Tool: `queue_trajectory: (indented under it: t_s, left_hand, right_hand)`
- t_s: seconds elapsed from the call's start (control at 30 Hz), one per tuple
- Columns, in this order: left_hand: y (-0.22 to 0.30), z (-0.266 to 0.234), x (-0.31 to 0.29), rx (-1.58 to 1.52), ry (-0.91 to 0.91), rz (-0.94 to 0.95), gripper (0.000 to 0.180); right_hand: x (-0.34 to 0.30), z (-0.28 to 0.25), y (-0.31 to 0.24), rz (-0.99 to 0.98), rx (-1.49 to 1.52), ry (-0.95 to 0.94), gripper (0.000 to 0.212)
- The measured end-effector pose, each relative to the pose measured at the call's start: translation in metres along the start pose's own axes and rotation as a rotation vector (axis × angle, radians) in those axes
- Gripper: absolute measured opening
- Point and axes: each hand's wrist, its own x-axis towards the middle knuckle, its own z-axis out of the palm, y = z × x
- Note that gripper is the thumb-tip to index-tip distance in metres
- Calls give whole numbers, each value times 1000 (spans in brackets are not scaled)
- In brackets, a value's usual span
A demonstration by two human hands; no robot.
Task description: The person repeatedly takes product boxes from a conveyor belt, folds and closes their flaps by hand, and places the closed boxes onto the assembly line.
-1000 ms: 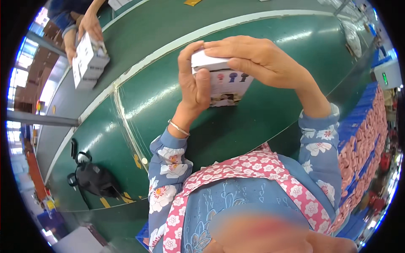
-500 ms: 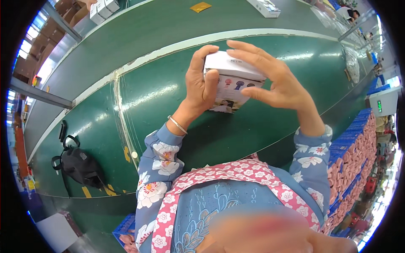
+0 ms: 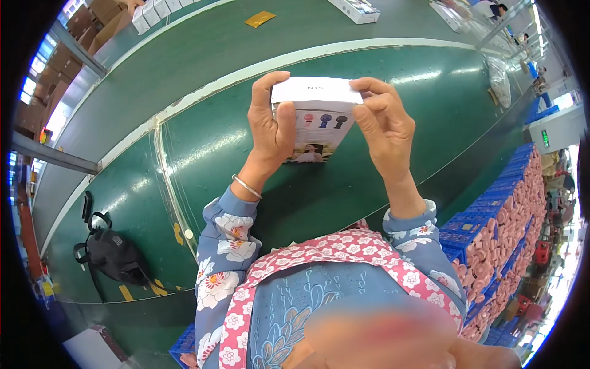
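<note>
**White printed box (image 3: 316, 117) held at both top corners over green worktop (image 3: 215, 144)**

A short line of dark lettering is carried on the box's white top; finer print is too small to be read. On the panel facing the wearer, 3 small handheld-fan pictures are shown in pink, blue and black, above a photo of a person. The top looks flat, with a thin dark line under its near edge.

The box's left side is clasped by the half-curled left hand (image 3: 270, 126), thumb on the near panel. By the partly closed right hand (image 3: 391, 132), the top right corner is pinched between thumb and fingertips. Whether the base is resting on the worktop cannot be told.

The worktop is bounded beyond the box by a white strip (image 3: 236, 83), and its near edge is met by the pink apron (image 3: 332, 252). Green surface is seen between the right hand and a clear plastic bag (image 3: 499, 81); leftward, a taped seam (image 3: 169, 175) is passed before a black backpack (image 3: 115, 255).
</note>
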Motion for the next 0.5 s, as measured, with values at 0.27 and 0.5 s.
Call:
queue_trajectory:
  t_s: [0.27, 0.5]
  left_hand:
    - [8, -4, 8, -92, -26, -65, 35]
    - [17, -2, 5, -222, -29, -210, 39]
  right_hand:
    - [18, -19, -11, -350, -553, -224, 14]
    - [29, -10, -10, -426, -496, -270, 18]
